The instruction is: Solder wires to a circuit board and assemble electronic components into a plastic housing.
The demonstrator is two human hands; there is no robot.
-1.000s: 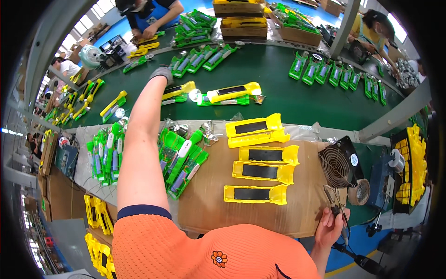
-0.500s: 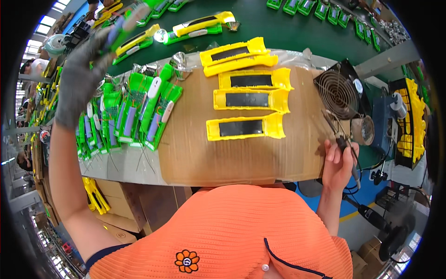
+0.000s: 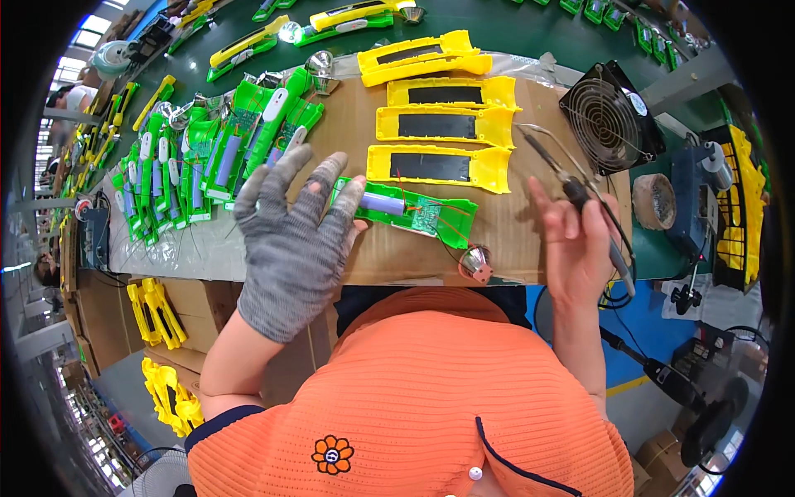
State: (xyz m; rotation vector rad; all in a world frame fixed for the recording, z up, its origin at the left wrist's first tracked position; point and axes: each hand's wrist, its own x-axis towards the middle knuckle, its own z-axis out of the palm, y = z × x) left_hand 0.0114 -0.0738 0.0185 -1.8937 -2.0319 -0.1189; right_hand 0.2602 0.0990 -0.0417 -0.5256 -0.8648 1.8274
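Observation:
My left hand (image 3: 294, 244), in a grey knit glove, has its thumb and a finger on the left end of a green lamp housing (image 3: 431, 217); its other fingers are spread. The housing lies open-side up on the cardboard, showing a purple battery cell (image 3: 381, 204), a small circuit board (image 3: 424, 218) and thin red wires. By its right end sits a shiny cone reflector (image 3: 476, 263), joined by a dark wire. My bare right hand (image 3: 577, 248) grips a soldering iron (image 3: 573, 189), its tip pointing up and left, above the cardboard's right side.
Several yellow shells (image 3: 439, 168) with black panels line the cardboard sheet (image 3: 389, 269) beyond the housing. Several more green housings (image 3: 199, 166) are heaped at left. At right stand a black fan (image 3: 609, 124), a cardboard ring (image 3: 654, 203) and a blue box-shaped unit (image 3: 691, 211).
My left hand has come down from the upper left, bringing a green housing onto the cardboard. My right hand, still holding the iron, has shifted slightly left and up. The whole view has shifted.

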